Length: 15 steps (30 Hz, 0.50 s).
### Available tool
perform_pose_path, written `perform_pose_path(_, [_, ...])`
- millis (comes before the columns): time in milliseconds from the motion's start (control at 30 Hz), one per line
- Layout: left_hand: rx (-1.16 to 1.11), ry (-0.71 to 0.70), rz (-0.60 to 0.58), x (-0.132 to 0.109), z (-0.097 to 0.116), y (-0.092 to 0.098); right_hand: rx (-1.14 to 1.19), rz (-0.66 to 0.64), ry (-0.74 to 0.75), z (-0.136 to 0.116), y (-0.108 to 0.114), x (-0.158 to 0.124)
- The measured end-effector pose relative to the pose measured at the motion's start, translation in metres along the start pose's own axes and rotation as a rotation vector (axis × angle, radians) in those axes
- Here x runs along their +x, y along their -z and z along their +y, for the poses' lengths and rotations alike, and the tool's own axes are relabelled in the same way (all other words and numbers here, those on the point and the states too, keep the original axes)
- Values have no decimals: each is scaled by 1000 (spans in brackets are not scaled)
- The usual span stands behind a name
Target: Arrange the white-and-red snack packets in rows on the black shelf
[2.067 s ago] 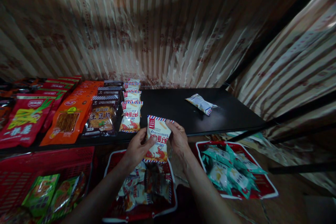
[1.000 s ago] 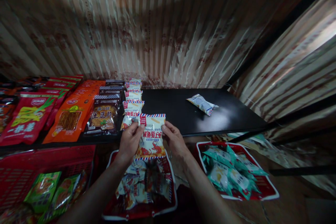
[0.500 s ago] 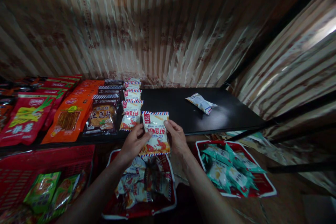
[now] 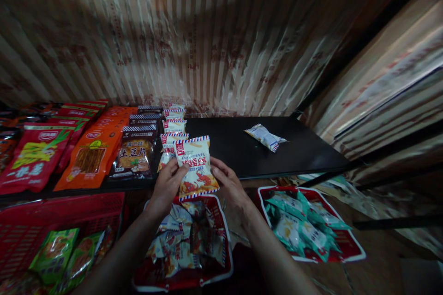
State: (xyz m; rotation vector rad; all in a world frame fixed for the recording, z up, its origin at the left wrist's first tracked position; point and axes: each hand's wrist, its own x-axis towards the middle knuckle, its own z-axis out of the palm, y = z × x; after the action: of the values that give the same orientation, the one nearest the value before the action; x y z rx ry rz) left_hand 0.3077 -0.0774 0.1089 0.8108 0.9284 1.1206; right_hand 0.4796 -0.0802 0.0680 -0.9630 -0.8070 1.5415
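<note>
1. From where I stand: person's left hand (image 4: 166, 189) and right hand (image 4: 230, 184) hold one white bag (image 4: 195, 168) between them.
2. Left fingers grasp its left side, thumb over the front. Right fingers grip the right edge.
3. White bag is printed side up, top tipped slightly left, at the front edge of the black shelf (image 4: 235, 147), above the middle basket (image 4: 216, 209).
4. It partly covers the front of the white row (image 4: 174, 126); can't tell if they touch.
5. White row runs front to back, overlapping. Just left of it: brown bags (image 4: 134, 154), then orange bags (image 4: 95, 147), then red bags (image 4: 38, 152).
6. Lone bag (image 4: 265, 137) lies askew on the shelf, well right of the hands.
7. Middle basket, red, below the hands: loose bags (image 4: 182, 251), jumbled.
8. Right basket (image 4: 353, 239), also red: teal bags (image 4: 301, 226).
9. Left basket (image 4: 93, 212), red too: green packs (image 4: 55, 251).
10. Striped sheeting (image 4: 207, 46) behind the shelf.
</note>
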Motion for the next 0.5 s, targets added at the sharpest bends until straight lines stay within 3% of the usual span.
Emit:
perform_pose_path(200, [-2, -25, 12, 1, 2, 1, -60, -117, 34, 5, 3, 1])
perform_pose_path(500, [61, -29, 15, -1, 5, -1, -64, -18, 88, 7, -1, 3])
